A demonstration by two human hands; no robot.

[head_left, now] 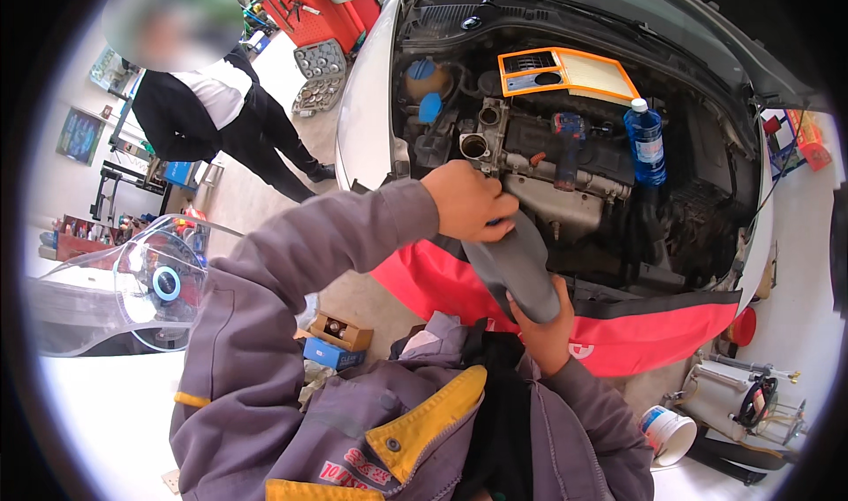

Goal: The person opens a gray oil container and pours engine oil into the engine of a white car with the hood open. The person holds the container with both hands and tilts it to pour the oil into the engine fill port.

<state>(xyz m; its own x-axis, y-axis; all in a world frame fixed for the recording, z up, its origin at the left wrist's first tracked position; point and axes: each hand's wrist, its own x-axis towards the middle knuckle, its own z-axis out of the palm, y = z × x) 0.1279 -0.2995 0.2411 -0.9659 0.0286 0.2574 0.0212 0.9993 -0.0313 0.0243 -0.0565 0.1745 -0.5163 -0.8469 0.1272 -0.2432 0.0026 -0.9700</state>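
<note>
One sleeved arm, the left, rises from the lower left and reaches across toward the car, the wrist bent so that the left hand comes down from above, knuckles up. Its grip is clamped on the upper end of a dark grey bottle, fingers drawn together, a bit of blue showing by the fingertips. The right forearm angles up from the lower right, and the right hand cups the lower end, showing on both sides of it, its grip closed around the plastic. The grey bottle slants down to the right, over the front edge of the engine bay and a red cover. An orange-framed filter lies toward the bay's rear edge; a blue-filled bottle stands toward its right edge.
</note>
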